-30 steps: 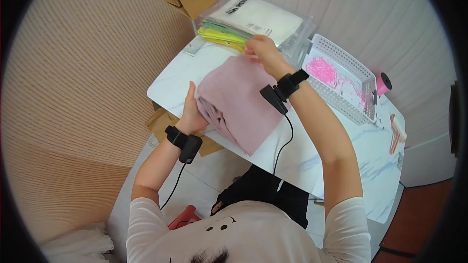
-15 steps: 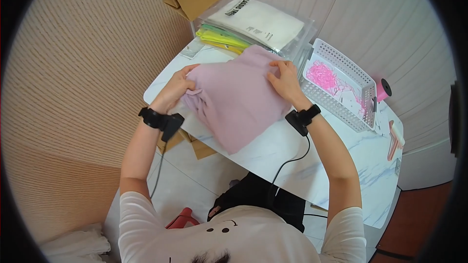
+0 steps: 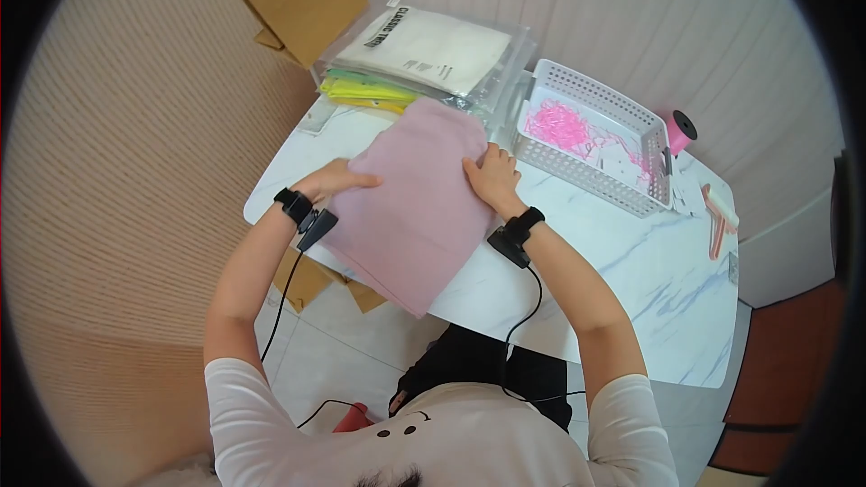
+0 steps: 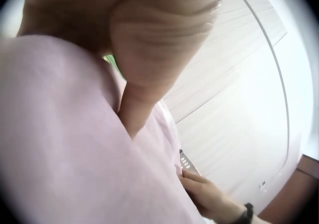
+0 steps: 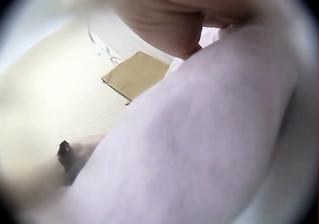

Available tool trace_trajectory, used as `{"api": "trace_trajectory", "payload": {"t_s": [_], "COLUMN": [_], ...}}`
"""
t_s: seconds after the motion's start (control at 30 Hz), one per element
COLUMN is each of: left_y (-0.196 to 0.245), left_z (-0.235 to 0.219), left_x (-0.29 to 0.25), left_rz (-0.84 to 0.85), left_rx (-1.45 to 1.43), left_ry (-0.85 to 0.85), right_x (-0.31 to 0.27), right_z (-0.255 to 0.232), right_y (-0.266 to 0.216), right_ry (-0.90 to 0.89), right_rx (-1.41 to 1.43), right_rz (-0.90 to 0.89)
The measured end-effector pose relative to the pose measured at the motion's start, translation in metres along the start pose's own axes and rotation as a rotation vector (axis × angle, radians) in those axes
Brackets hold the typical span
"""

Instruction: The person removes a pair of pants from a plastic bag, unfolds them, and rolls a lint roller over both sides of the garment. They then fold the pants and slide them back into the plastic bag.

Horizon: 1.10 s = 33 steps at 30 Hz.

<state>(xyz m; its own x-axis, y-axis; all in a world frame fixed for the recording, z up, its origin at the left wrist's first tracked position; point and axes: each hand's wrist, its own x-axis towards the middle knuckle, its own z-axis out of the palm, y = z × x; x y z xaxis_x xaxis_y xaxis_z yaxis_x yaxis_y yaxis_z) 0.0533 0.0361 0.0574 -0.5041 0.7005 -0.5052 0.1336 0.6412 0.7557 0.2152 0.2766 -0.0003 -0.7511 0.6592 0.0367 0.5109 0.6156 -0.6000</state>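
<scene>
A pink cloth (image 3: pixel 410 207) lies over the near-left edge of a white table (image 3: pixel 622 298), a hand at either side. The left hand (image 3: pixel 334 180) grips its edge, thumb on top, fingers hidden. The right hand (image 3: pixel 494 182) has its thumb on the cloth and fingers at its edge; whether it grips, I cannot tell. To the right, a white basket (image 3: pixel 600 96) contains pink strands (image 3: pixel 559 126) and pale pieces too small to identify. Behind, a clear packet (image 3: pixel 514 45) lettered "CLASSIC" holds something white, above yellow and green items (image 3: pixel 365 93). The left wrist view shows the left thumb pressing the cloth up close; the right wrist view, blurred, shows brown paper (image 5: pixel 137 74) beyond it.
</scene>
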Motion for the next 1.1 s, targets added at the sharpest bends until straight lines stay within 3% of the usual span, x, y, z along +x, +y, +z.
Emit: {"api": "trace_trajectory", "payload": {"t_s": [0.13,0.23,0.4,0.47,0.53,0.6,0.7,0.8,0.83,0.9,1.1], "left_y": [0.003,0.008,0.029,0.061,0.105,0.13,0.152,0.149,0.14,0.119,0.099], "left_z": [0.044,0.077,0.083,0.072,0.073,0.076,0.11,0.172,0.194,0.236,0.305], "left_x": [-0.033,-0.06,-0.088,-0.09,-0.102,-0.104,-0.107,-0.1,-0.093,-0.078,-0.086], "left_rz": [-0.104,-0.059,0.096,0.178,0.353,0.564,0.901,0.939,0.927,0.965,1.106], "left_rx": [-0.565,-0.767,-0.946,-0.804,-0.602,-0.205,0.592,0.752,0.789,0.886,1.015], "left_ry": [-0.135,-0.091,-0.007,0.061,0.246,0.341,0.557,0.268,0.161,0.112,0.079], "right_x": [-0.016,-0.044,-0.085,-0.103,-0.116,-0.127,-0.139,-0.142,-0.148,-0.168,-0.221], "right_z": [-0.012,-0.03,-0.056,-0.07,-0.089,-0.105,-0.122,-0.142,-0.147,-0.155,-0.143], "right_y": [0.011,0.017,0.022,0.024,0.026,0.028,0.04,0.07,0.076,0.086,0.133], "right_ry": [0.118,0.162,-0.182,-0.21,-0.288,-0.421,-0.564,-0.708,-0.675,-0.596,-0.215], "right_rx": [-0.107,-0.125,0.202,0.25,0.38,0.593,1.258,1.789,1.863,2.007,1.836], "right_rz": [-0.175,-0.315,-0.208,-0.199,-0.158,-0.081,0.207,0.406,0.362,0.274,0.408]}}
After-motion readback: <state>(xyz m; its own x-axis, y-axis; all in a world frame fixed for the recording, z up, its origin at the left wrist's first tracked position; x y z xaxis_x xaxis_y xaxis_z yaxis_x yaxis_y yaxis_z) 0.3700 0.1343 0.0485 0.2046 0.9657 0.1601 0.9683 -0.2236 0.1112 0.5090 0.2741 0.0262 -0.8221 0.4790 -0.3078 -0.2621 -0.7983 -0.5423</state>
